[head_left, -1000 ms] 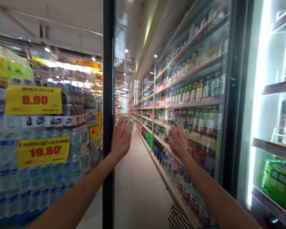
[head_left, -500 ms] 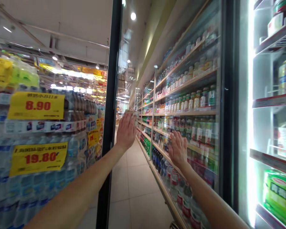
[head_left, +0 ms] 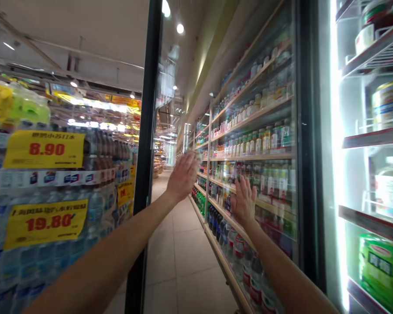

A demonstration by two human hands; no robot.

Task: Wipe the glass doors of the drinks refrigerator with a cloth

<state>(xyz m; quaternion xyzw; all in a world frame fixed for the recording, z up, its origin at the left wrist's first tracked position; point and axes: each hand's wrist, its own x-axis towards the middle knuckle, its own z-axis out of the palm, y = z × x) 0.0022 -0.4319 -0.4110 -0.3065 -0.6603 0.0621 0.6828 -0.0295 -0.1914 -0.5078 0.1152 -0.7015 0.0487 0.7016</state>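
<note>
My left hand (head_left: 183,176) lies against the glass door (head_left: 165,144) with a pale cloth (head_left: 198,158) pressed under its fingers; the cloth's edge just shows past the fingertips. To the right, my right hand (head_left: 244,203) has its fingers spread and is at the same glass, holding nothing; whether its palm touches is hard to tell. The door stands swung out, with a black frame (head_left: 147,109) along its left side. Rows of bottles on wooden shelves (head_left: 255,156) show in or through the pane.
Stacked bottle packs (head_left: 98,205) with yellow price signs (head_left: 46,149) stand left of the door. At the right is a lit cooler with metal shelves (head_left: 376,138), holding jars and a green pack (head_left: 381,266). Pale floor tiles (head_left: 183,248) lie below.
My left hand has slid right across the glass with the cloth, nearer my right hand. My right hand stays at about the same place. The view has shifted slightly.
</note>
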